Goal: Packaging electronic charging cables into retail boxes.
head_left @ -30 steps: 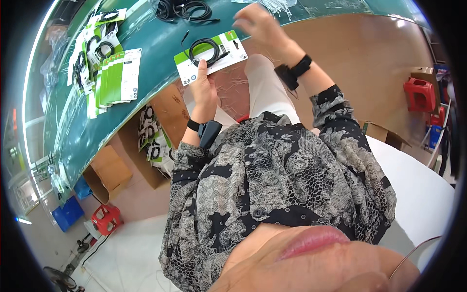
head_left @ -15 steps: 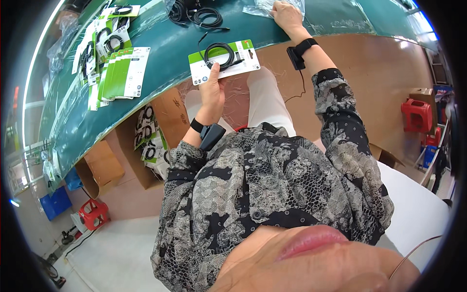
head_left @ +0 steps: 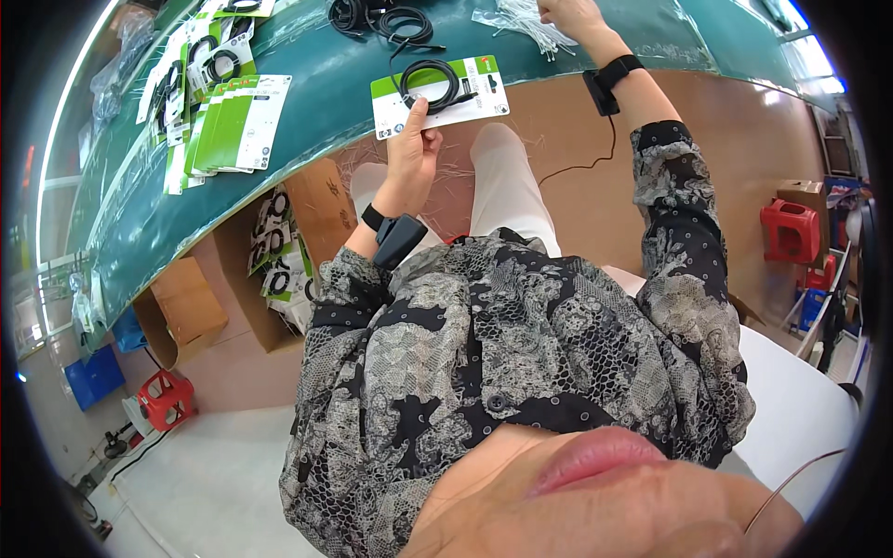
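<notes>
My left hand grips a green-and-white backing card at its lower edge, thumb on top. The same thumb presses a coiled black cable against the card's face. At the top edge of the view is my right hand, its fingers curled together and partly cut off. Just beside it lies a bundle of thin white cable ties on clear plastic. Whether a tie is between those fingers cannot be made out. Loose coiled black cables lie on the table beyond the card.
The green-topped table curves across the far side. At left are a fanned stack of cards and a pile of carded cables. An open cardboard box below holds carded cables. Red stools stand farther off.
My right hand has moved up and right off the white cable ties, uncovering them. The left hand still holds card and cable, slightly higher and farther right in view.
</notes>
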### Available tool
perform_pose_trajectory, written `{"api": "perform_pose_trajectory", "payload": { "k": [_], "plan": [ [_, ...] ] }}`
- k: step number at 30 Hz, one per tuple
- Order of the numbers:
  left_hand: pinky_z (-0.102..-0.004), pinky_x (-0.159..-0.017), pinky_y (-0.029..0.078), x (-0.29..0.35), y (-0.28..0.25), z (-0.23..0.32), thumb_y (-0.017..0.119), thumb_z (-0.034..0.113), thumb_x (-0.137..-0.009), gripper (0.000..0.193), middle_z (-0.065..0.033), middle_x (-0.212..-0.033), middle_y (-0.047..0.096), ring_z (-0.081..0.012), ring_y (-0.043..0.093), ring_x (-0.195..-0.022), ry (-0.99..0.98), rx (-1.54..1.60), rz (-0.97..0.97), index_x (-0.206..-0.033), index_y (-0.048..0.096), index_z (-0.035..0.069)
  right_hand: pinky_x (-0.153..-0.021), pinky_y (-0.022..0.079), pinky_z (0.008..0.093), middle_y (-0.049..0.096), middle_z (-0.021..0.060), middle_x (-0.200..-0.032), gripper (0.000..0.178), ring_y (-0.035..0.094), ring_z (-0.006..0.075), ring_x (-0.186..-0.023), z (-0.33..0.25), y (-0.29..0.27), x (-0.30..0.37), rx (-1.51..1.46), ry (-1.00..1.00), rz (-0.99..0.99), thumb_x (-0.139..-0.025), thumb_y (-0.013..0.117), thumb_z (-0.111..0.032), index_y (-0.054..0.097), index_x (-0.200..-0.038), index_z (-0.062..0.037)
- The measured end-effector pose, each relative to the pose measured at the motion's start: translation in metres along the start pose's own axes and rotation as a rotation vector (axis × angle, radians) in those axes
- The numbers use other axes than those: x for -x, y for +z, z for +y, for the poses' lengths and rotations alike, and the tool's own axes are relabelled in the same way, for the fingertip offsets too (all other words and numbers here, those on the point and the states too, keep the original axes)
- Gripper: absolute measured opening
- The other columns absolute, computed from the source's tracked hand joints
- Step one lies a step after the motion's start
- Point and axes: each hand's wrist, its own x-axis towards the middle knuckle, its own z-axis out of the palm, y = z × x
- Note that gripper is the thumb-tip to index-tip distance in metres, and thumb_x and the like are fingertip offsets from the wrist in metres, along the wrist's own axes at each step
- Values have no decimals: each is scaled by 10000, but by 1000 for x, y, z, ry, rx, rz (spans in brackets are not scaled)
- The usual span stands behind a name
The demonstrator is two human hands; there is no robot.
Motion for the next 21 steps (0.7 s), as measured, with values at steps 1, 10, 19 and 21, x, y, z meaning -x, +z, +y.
{"api": "perform_pose_trajectory", "payload": {
  "k": [1, 10, 19, 21],
  "plan": [
    [-221, -459, 341, 1, 1, 1, 705, 114, -850, 144, 7, -765, 578, -90, 466, -550, -3, 17, 14, -894, 568, 103, -680, 501, 429, 669, 110, -807, 126, 646, 312, -797, 6, 2, 0, -21, -67, 28, -789, 633, -246, 645, -825, -126],
    [-232, -474, 350, -2, 5, 7, 691, 125, -863, 127, -3, -809, 608, -98, 459, -550, -72, 56, 5, -923, 580, 109, -666, 498, 392, 660, 105, -838, 124, 635, 296, -788, -11, -58, 31, -162, -226, 124, -817, 600, -208, 653, -834, -98],
    [-279, -575, 401, -1, 36, 33, 687, 151, -869, 135, -16, -824, 623, -142, 517, -644, -52, 234, -136, -952, 588, 113, -693, 517, 257, 624, 62, -1003, 323, 655, 141, -770, -106, -74, 107, -739, -181, 399, -850, 533, 91, 577, -1149, -20],
    [-274, -579, 407, 2, 48, 36, 687, 164, -869, 140, 7, -844, 630, -121, 533, -674, -29, 223, -160, -967, 592, 131, -695, 522, 249, 625, 64, -1022, 387, 655, 141, -777, -129, -60, 119, -975, -85, 353, -850, 527, 99, 515, -1218, -20]
  ]
}}
